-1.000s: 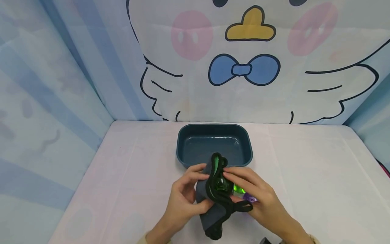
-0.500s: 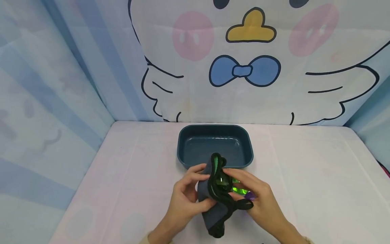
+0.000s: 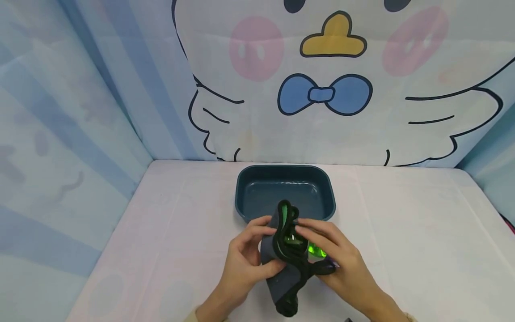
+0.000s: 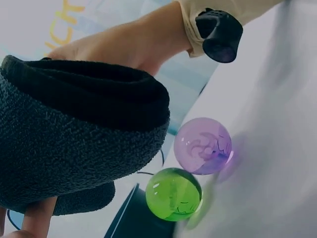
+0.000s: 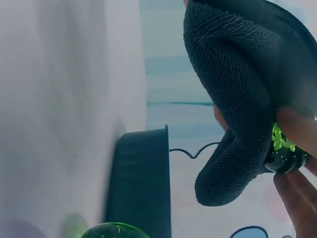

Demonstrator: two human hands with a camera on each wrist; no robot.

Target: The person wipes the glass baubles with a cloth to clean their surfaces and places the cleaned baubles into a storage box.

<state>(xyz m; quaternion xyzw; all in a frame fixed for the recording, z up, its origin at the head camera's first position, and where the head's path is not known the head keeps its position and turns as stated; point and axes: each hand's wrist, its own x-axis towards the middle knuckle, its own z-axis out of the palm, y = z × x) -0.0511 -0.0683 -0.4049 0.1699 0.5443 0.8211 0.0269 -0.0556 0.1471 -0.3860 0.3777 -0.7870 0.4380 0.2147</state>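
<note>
From the head view, I could see the left hand (image 3: 247, 259) with its thumb and fingers curled round a folded dark terry cloth (image 3: 281, 286), held tilted in front of a dark teal basin (image 3: 286, 194); the right hand (image 3: 344, 259) was at the cloth's right side, by a dark green ball (image 3: 294, 240). In the left wrist view, a purple ball (image 4: 203, 146) and a bright green ball (image 4: 173, 194) sat side by side on the white tabletop (image 4: 277, 148). The right wrist view showed the right thumb and fingers parted round the dark green ball, pinching it beside the cloth.
</note>
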